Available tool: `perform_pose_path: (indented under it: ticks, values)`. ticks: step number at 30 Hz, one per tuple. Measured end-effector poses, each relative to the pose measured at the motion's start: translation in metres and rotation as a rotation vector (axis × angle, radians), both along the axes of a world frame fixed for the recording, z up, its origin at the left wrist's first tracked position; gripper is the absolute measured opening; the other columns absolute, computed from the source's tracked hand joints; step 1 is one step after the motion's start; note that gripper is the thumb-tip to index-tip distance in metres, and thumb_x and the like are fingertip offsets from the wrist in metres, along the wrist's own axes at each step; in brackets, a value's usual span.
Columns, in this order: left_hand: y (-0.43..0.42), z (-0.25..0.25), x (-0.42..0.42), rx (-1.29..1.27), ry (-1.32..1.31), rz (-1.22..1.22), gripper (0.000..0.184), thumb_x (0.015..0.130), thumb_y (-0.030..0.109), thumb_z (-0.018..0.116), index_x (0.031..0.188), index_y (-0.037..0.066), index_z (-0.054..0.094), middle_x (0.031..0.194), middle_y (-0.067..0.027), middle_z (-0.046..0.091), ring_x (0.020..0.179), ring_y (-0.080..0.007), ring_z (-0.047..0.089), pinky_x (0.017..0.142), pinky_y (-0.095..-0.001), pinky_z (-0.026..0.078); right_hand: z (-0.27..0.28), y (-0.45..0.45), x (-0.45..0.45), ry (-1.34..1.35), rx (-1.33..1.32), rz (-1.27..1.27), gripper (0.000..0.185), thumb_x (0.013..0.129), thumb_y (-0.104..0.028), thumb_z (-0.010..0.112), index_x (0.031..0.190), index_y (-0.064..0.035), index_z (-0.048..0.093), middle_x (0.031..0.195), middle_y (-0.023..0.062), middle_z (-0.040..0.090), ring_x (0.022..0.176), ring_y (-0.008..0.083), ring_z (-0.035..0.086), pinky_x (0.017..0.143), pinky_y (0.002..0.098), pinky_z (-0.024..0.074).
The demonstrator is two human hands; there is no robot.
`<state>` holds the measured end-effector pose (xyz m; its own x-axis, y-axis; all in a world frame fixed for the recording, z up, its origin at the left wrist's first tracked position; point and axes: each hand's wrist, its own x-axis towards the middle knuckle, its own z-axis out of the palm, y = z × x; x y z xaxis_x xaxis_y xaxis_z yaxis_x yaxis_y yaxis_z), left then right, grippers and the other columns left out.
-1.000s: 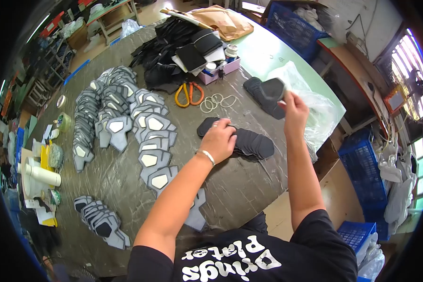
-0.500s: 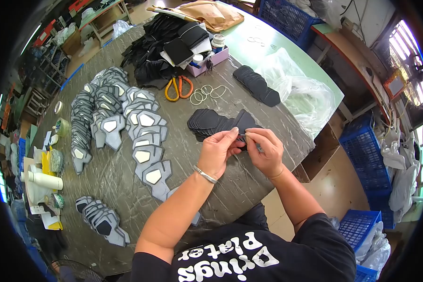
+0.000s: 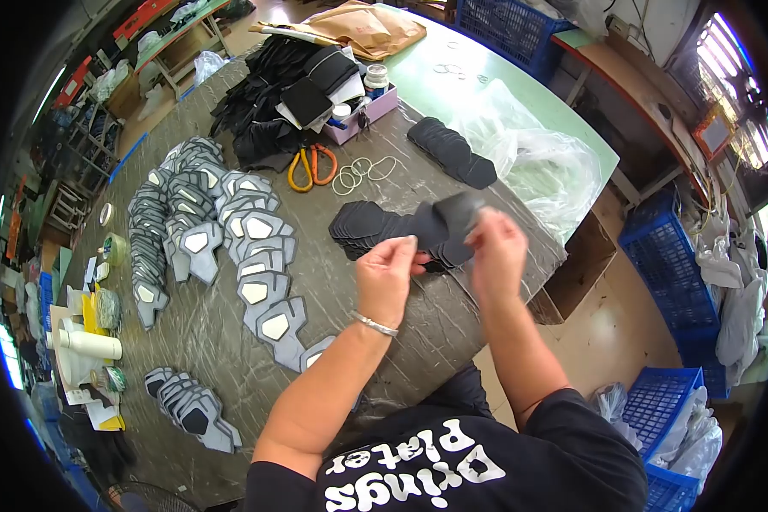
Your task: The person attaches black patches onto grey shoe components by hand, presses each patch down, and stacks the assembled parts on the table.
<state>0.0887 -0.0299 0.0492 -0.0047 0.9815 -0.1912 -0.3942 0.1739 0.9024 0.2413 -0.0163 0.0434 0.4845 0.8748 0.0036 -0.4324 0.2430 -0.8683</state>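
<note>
My left hand (image 3: 386, 275) is closed, thumb and forefinger pinched at the lower edge of a black flat cut piece (image 3: 429, 227). To its right, my right hand (image 3: 499, 249), partly smeared by motion, grips a dark grey flat piece (image 3: 459, 212) held up and tilted. Whether these two pieces are joined I cannot tell. Beneath and behind them lies a fanned row of black cut pieces (image 3: 363, 224) on the dark table (image 3: 333, 299). A second overlapped black stack (image 3: 452, 152) rests farther back.
Grey layered pieces with white centres (image 3: 253, 226) run in overlapping rows on the left; a smaller group (image 3: 192, 411) lies nearer. Orange-handled scissors (image 3: 312, 169), rubber bands (image 3: 363, 173), a purple box (image 3: 363, 119), clear plastic bags (image 3: 546, 162) and a white bottle (image 3: 90, 344) are around.
My hands have moved apart, the right one going up and rightward with the dark grey piece, which now shows its broad face. The view has shifted slightly.
</note>
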Motion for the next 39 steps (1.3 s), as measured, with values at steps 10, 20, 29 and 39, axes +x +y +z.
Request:
perform_pose_path:
  ticks: [10,20,29,39]
  values:
    - [0.027,-0.021,-0.027,-0.274,0.420,-0.046,0.027,0.090,0.025,0.066,0.080,0.000,0.064,0.070,-0.0086,0.067,0.054,-0.0125,0.063,0.044,-0.0246,0.049,0.020,-0.007,0.090,-0.171,0.059,-0.265,0.013,0.091,-0.014,0.065,0.092,-0.0016,0.068,0.073,-0.0009,0.060,0.065,0.0057,0.053,0.061,0.0212,0.0426]
    - [0.022,0.002,-0.043,0.248,1.467,-0.052,0.039,0.080,0.033,0.077,0.066,-0.001,0.063,0.064,-0.0160,0.064,0.056,-0.0199,0.064,0.055,-0.0296,0.050,0.037,-0.038,0.044,-0.495,0.062,-0.066,0.012,0.093,-0.008,0.061,0.091,0.0028,0.066,0.075,-0.0011,0.059,0.066,0.0054,0.051,0.062,0.0197,0.0404]
    - [-0.113,0.005,-0.077,-0.098,-0.124,0.123,0.013,0.092,0.009,0.063,0.101,0.000,0.063,0.094,-0.0083,0.069,0.084,-0.0170,0.068,0.074,-0.0299,0.057,0.012,-0.084,-0.072,-1.280,0.637,0.273,0.019,0.072,-0.004,0.074,0.090,-0.0042,0.069,0.093,0.0099,0.066,0.073,0.0249,0.064,0.066,0.0309,0.0518]
    - [-0.203,-0.027,-0.141,-0.351,0.174,0.316,0.012,0.090,0.010,0.065,0.094,-0.002,0.065,0.082,-0.0073,0.067,0.073,-0.0139,0.066,0.059,-0.0246,0.055,-0.003,-0.100,-0.107,-1.031,0.038,0.920,0.037,0.073,-0.012,0.081,0.105,0.0005,0.067,0.095,0.0114,0.066,0.073,0.0188,0.064,0.066,0.0289,0.0530]
